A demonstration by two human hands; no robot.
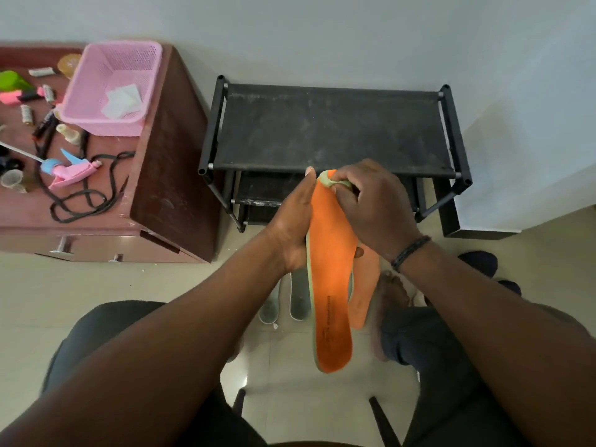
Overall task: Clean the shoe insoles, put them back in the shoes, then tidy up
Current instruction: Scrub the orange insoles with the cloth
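Observation:
Two orange insoles are held upright in front of me. The front insole (330,285) has a pale green edge; the second insole (366,291) shows behind it on the right. My left hand (295,221) holds them from the left side, a fingertip showing between them. My right hand (371,204) pinches a small pale green cloth (332,182) against the top end of the front insole. A pair of grey shoes (287,301) lies on the floor below my hands, partly hidden by my left arm.
A black shoe rack (329,130) stands against the wall ahead. To the left, a brown cabinet (167,188) carries a pink basket (109,88), a pink and blue spray bottle (69,171), black laces (84,195) and several small items. My bare foot (392,295) rests on the tiled floor.

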